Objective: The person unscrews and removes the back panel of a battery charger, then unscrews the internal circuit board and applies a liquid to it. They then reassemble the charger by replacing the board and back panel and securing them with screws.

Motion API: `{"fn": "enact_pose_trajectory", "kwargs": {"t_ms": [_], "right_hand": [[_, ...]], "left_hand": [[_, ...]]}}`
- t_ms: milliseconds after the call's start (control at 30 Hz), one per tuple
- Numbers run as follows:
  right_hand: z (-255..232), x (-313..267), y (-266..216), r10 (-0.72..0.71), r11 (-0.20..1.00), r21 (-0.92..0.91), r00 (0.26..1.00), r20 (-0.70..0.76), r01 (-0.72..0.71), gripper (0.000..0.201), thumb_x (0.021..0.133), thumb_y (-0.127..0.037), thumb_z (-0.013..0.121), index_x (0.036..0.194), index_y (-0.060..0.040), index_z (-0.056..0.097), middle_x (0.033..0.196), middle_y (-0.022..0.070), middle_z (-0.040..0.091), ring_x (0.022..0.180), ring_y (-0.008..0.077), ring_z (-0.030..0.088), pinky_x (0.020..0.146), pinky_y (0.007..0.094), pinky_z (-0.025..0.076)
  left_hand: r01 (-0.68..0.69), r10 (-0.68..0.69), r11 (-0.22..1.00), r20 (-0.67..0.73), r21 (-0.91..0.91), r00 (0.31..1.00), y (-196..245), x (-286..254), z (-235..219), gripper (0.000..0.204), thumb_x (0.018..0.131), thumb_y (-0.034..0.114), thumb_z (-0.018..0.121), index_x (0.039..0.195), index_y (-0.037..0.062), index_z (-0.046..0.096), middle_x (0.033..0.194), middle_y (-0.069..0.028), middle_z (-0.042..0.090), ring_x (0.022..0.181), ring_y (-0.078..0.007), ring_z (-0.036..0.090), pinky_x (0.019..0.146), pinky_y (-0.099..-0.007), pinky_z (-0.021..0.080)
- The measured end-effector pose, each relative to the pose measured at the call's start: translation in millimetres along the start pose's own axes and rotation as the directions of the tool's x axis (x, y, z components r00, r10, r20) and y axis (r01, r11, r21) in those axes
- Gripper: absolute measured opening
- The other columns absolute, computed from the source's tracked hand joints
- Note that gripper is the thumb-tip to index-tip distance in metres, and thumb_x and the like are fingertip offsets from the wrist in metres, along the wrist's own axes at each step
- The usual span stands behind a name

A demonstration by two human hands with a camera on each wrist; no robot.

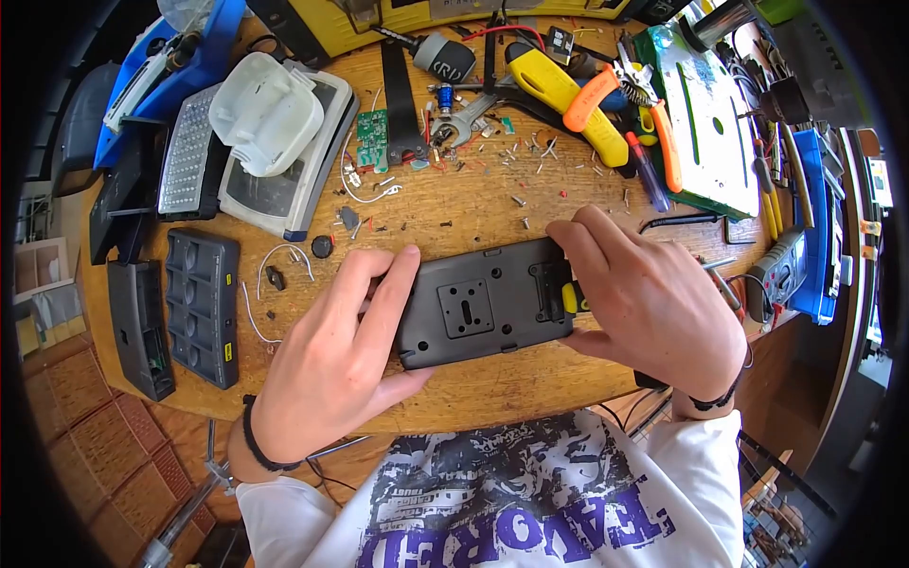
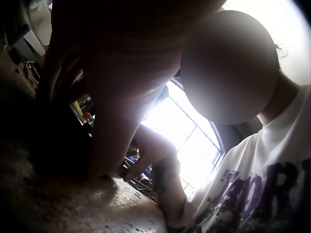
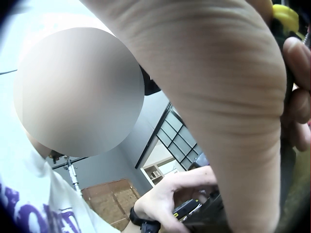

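A black rectangular plastic housing point(image 1: 511, 289) is held level over the near part of the workbench, its face with screw holes and a square recessed plate turned up. My left hand point(image 1: 331, 355) grips its left end, fingers along the far edge and thumb at the near edge. At the opposite end my right hand point(image 1: 653, 308) holds the housing between fingers and thumb. A yellow-and-black tool handle point(image 1: 570, 297), much like a screwdriver's, is tucked under that palm; its yellow end point(image 3: 285, 18) also shows in the right wrist view. The left wrist view is very dark around the hand.
Loose screws and a green circuit board point(image 1: 373, 140) lie beyond the housing on the wooden bench point(image 1: 454, 204). Two black casings point(image 1: 202, 308) point(image 1: 140, 327) stand left. A yellow utility knife point(image 1: 568, 104), orange-handled pliers point(image 1: 668, 147) and a multimeter point(image 1: 778, 270) are at the right.
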State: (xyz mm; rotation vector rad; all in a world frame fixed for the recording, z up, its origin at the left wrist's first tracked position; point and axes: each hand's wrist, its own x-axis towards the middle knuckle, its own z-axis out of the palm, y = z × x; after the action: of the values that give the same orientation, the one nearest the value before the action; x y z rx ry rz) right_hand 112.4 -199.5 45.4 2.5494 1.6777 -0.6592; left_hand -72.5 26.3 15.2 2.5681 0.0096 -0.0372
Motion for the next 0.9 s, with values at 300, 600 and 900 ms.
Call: {"fn": "enact_pose_trajectory", "kwargs": {"t_ms": [300,600,900], "right_hand": [[-0.7,19.0,36.6,-0.088,0.979,0.127,0.893,-0.441,0.159,0.044,0.070,0.004,0.082,0.113,-0.0067,0.074,0.107,0.0090,0.068,0.092,0.0362,0.072,0.078,0.0462,0.058],[4.8,61.1,32.2,-0.152,0.974,0.111,0.929,-0.337,0.199,0.017,0.083,-0.009,0.087,0.094,-0.0036,0.075,0.091,0.0110,0.069,0.088,0.0349,0.071,0.078,0.0434,0.056],[-0.4,60.9,40.4,-0.264,0.908,0.230,0.905,-0.334,0.350,0.024,0.080,0.003,0.085,0.102,-0.0035,0.078,0.096,0.0086,0.071,0.089,0.0300,0.073,0.079,0.0400,0.058]], "left_hand": [[-0.028,0.028,0.999,-0.015,-0.017,1.000,-1.8,0.4,0.1,0.094,0.061,0.011,0.098,0.144,-0.0066,0.057,0.128,-0.0210,0.057,0.108,-0.0419,0.066,0.092,-0.0465,0.058],[-0.043,0.042,0.999,-0.032,-0.034,0.999,-3.7,-0.7,0.6,0.091,0.065,0.012,0.096,0.145,-0.0056,0.056,0.130,-0.0199,0.055,0.110,-0.0424,0.067,0.093,-0.0484,0.058],[-0.025,0.024,0.999,-0.005,-0.047,1.000,-4.7,-1.8,-0.1,0.091,0.066,0.012,0.096,0.144,-0.0070,0.055,0.128,-0.0184,0.053,0.108,-0.0393,0.066,0.092,-0.0448,0.058]]}}
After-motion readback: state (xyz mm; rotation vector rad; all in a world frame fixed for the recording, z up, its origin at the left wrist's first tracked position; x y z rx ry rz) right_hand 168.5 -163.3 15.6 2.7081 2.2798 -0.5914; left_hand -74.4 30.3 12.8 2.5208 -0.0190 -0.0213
